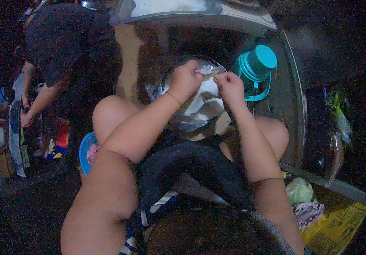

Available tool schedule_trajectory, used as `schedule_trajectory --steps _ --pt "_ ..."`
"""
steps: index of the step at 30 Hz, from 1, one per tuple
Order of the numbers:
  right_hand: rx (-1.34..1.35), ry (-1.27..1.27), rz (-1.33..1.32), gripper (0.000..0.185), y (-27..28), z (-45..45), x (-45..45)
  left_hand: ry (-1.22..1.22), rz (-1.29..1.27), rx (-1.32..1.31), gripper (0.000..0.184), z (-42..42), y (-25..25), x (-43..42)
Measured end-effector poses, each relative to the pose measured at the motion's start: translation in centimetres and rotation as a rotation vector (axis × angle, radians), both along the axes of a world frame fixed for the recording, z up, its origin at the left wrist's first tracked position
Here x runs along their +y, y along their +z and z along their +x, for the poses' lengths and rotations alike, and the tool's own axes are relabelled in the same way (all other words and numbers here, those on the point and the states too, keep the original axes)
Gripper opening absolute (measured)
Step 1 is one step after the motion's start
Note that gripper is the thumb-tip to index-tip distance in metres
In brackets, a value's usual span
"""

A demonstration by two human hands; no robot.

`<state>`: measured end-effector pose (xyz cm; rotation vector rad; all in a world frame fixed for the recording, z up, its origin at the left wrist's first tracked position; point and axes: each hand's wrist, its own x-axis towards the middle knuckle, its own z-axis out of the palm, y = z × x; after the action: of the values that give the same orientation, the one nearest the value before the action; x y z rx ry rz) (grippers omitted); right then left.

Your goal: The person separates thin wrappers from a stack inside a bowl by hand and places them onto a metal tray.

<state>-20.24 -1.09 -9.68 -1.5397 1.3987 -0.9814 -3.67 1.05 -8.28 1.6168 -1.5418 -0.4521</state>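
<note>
My left hand (185, 80) and my right hand (232, 88) are close together, fingers pinched. A small, thin, pale piece (209, 75) stretches between their fingertips; its kind is too blurred to tell. Directly below is a round basin (166, 76) between my knees, with shiny clear plastic (183, 124) about its near side. White material (202, 104) lies in it, partly in shadow and partly hidden by my left hand.
A teal bucket (251, 70) with a handle stands to the right. At the top is a clear tray (121, 15) of white material. A blue tub (84, 148) is by my left knee. Another person (57, 44) works at left. A cabbage-like green ball (300, 190) lies lower right.
</note>
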Motion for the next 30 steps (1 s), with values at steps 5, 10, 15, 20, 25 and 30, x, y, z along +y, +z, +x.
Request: schedule_trajectory --steps 5,10,15,20,25,30 --pt "0.032 -0.055 0.024 0.016 0.0 -0.1 0.0 0.048 0.11 0.007 0.013 0.2 -0.3 -0.1" --pt "-0.007 0.007 0.014 0.015 0.0 -0.4 0.0 -0.102 0.015 0.118 0.015 0.5 -1.0 -0.8" --pt "-0.158 0.138 0.099 0.015 0.6 -0.1 0.2 -0.257 0.136 0.286 0.013 -0.1 -1.1 -0.8" --pt "-0.005 0.155 -0.228 0.018 2.1 0.4 0.8 -0.301 0.194 0.261 0.021 0.1 0.3 -0.6" --pt "0.072 0.108 -0.135 0.016 2.5 0.0 0.4 -0.318 0.175 0.29 0.025 -0.1 0.7 -0.3" --pt "0.213 0.017 -0.153 0.018 3.1 -0.2 0.6 -0.276 0.189 0.071 0.029 -0.5 0.9 -0.1"
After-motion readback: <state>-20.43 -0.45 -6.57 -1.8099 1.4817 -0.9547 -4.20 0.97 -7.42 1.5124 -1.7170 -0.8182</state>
